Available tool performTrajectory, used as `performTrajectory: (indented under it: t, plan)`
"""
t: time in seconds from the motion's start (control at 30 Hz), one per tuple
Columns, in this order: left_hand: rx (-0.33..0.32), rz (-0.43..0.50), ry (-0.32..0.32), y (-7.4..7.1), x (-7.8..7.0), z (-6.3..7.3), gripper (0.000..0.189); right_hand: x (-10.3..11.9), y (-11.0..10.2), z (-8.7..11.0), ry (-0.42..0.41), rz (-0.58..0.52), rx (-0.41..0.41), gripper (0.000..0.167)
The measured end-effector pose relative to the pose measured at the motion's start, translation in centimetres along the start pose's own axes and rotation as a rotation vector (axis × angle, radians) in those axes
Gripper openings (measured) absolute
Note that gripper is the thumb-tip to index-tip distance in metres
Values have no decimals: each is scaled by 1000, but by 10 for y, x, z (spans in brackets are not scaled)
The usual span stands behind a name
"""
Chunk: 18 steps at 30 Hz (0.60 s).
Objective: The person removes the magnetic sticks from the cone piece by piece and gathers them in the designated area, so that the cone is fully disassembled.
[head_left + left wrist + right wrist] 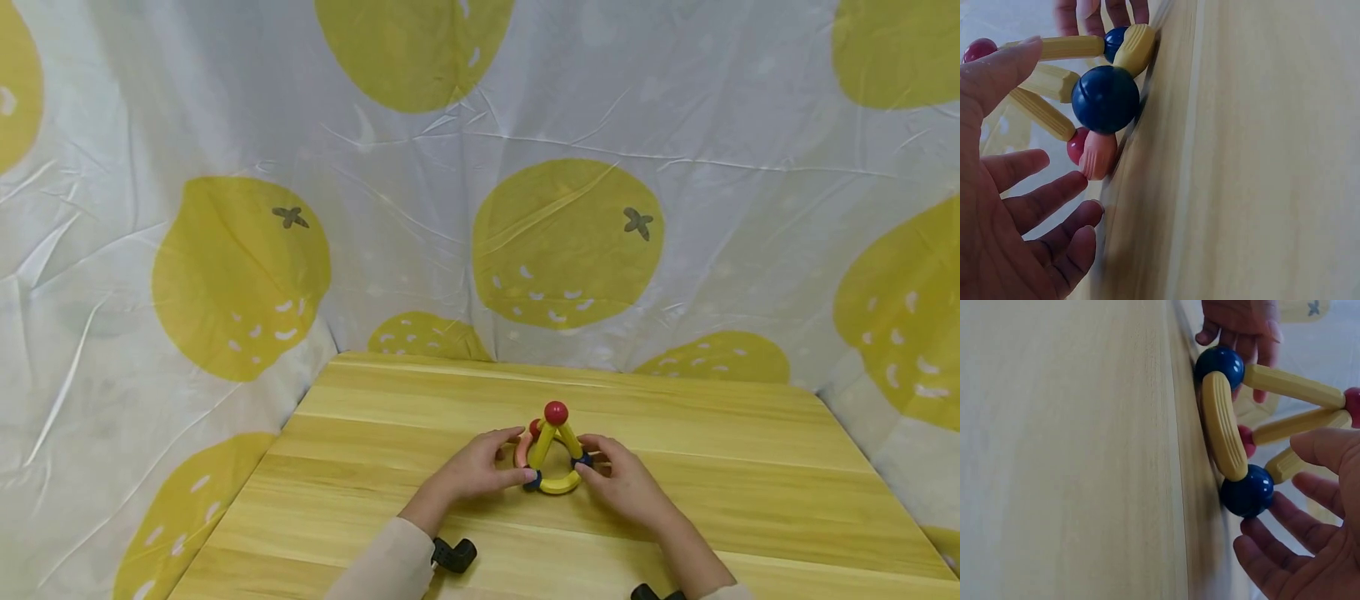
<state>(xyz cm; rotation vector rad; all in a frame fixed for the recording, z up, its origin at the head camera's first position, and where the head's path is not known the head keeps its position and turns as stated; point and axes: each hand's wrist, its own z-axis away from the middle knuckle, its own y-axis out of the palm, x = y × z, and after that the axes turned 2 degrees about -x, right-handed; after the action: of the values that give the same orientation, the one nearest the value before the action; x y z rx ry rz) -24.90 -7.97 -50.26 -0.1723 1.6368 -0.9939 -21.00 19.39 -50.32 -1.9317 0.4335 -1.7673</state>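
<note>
A pyramid of toy rods and balls stands on the table. At its peak, a red ball [556,412] joins yellow rods [539,450] that slope down to two blue balls and a lower red ball [536,427] at the back. A curved yellow piece [558,485] links the blue balls in front, and a curved orange-pink piece [1099,155] runs along the left. My left hand [480,465] flanks the left blue ball [1105,99], fingers loosely spread. On the other side, my right hand [626,482] has its fingertips right at the right blue ball [1248,490], thumb beside a rod.
The wooden table [750,467] reaches back to a white cloth [405,208] printed with big yellow lemons, which hangs behind and at both sides. A black device [453,556] sits by the left wrist, another [656,592] by the right.
</note>
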Motion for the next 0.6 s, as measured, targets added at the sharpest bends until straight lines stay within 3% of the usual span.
performTrajectory:
  t: [0.27,0.43,0.6]
  plan:
    - [-26,-40,5,7,0,0,84,4,-2,7,-7,-18,72,46]
    - [-24,-6,38,10,1,0,76,3,-1,11,2,-41,126,59]
    - [-23,38,63,13,2,0,66,1,2,12,-18,-29,103,76]
